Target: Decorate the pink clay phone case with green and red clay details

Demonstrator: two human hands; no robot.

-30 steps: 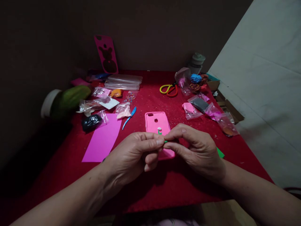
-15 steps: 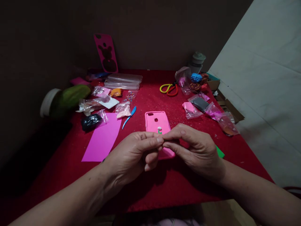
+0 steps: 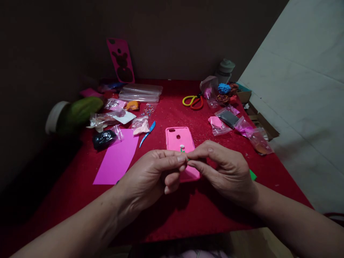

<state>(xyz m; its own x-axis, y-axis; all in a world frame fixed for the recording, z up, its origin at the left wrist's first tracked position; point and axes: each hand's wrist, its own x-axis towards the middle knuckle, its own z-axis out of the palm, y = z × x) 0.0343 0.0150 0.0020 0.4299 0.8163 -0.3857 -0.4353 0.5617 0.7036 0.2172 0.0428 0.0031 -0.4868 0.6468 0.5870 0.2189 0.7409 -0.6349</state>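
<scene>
My left hand (image 3: 158, 172) and my right hand (image 3: 221, 168) meet fingertip to fingertip above a pink phone case (image 3: 174, 138). Thumb and forefinger of each are pinched together. A speck of green shows at the right fingertips, but I cannot tell whether it is held or lies on the case behind. Whatever sits between the fingers is too small to name. On the case's back are a small white blob (image 3: 182, 146) and a thin green piece (image 3: 182, 150) just below it. The fingers hide part of the case's lower half.
A magenta sheet (image 3: 114, 163) and a blue modelling knife (image 3: 147, 134) lie left. Behind are clear cases (image 3: 141, 93), scissors (image 3: 193, 102) and a bear-pattern pink case (image 3: 120, 61). Bagged clay, such as a black lump (image 3: 104, 139) and a pink one (image 3: 216, 123), lines both sides.
The fingertips have parted slightly and shifted a little. More of the green piece on the case shows, and a green speck now appears by the right fingertips.
</scene>
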